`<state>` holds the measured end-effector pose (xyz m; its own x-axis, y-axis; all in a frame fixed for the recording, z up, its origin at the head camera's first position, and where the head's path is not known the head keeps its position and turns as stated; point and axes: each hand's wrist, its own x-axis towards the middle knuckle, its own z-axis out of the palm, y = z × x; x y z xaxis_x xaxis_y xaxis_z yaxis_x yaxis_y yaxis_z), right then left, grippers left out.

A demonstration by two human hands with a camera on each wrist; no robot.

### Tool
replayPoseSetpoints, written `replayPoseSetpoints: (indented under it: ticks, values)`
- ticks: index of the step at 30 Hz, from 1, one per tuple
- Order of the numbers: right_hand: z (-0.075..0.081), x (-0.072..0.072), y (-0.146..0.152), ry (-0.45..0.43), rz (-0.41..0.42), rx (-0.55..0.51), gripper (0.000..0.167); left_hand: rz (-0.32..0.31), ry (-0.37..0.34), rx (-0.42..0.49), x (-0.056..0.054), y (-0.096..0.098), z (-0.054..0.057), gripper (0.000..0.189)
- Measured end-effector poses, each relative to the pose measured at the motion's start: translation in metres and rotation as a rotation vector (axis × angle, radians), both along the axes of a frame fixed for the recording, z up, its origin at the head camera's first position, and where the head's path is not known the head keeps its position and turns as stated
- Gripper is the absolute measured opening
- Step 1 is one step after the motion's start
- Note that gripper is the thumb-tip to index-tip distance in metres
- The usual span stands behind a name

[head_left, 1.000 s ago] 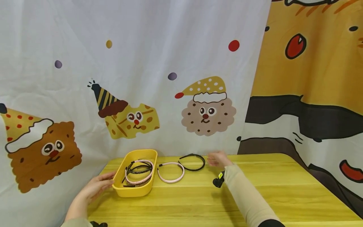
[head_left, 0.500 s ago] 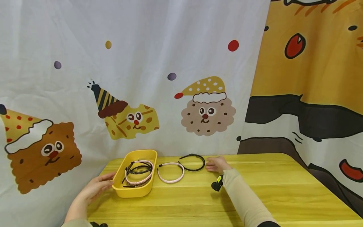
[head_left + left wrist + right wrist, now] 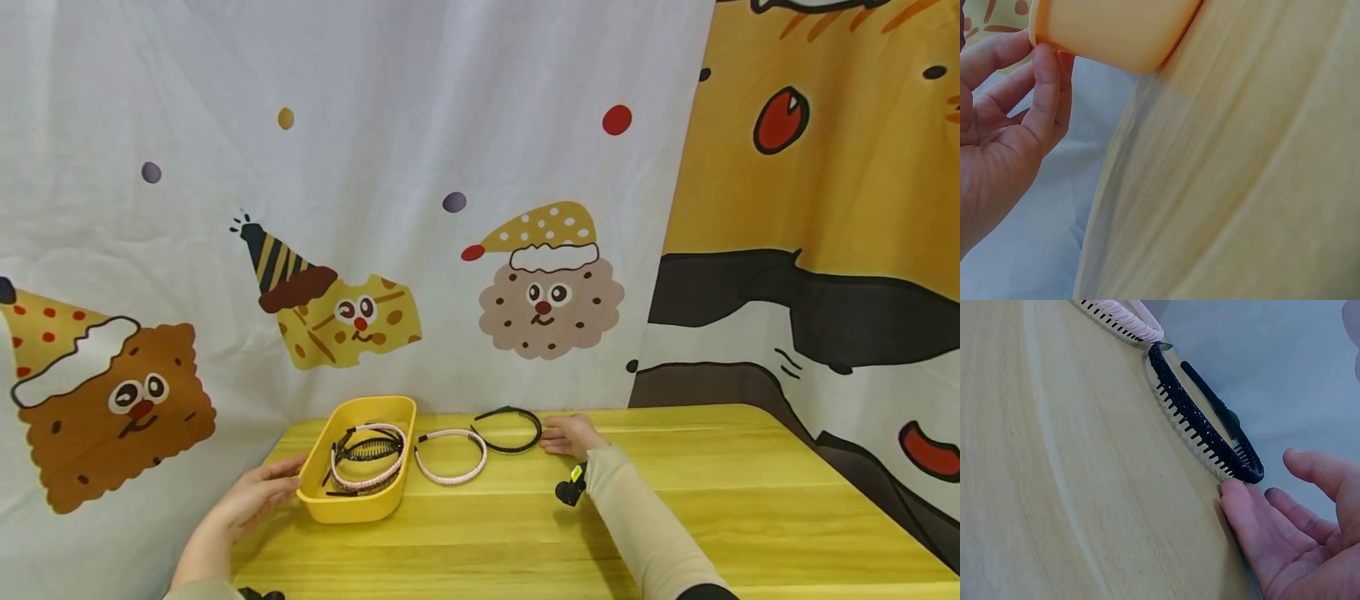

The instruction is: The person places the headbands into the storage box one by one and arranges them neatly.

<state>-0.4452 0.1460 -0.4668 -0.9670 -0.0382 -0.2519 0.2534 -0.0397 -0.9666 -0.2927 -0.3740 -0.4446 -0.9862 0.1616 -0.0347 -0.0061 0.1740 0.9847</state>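
The black headband (image 3: 1192, 415) is laid on the table (image 3: 487, 542), just beside the right hand (image 3: 576, 436). By this hand nothing is held, its fingers being spread wide; whether the band is touched by a fingertip cannot be told. To the left, near the black one, a pink headband (image 3: 453, 480) is placed. Further left, the yellow tray (image 3: 360, 510) is seen, in which several overlapping headbands (image 3: 367, 450) are contained. Its outer side is touched by the left hand (image 3: 251, 496), with fingers loosely bent. Behind, a printed backdrop (image 3: 375, 83) is hung.
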Motion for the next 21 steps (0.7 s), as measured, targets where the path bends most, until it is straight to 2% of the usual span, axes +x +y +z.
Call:
replayPoseSetpoints:
  ticks: [12, 16, 21]
  values:
    - [-0.003, -0.002, -0.009, 0.015, -0.002, -0.057, 0.043, 0.011, -0.005, -0.001, -0.001, 0.0, 0.0, 0.068]
    - [-0.002, -0.001, -0.013, 0.006, -0.004, -0.073, 0.036, 0.012, -0.01, 0.014, -0.001, 0.0, 0.0, 0.069]
    - [-0.002, -0.005, -0.017, -0.009, 0.002, -0.073, 0.032, 0.041, -0.022, 0.003, -0.001, 0.0, -0.001, 0.068]
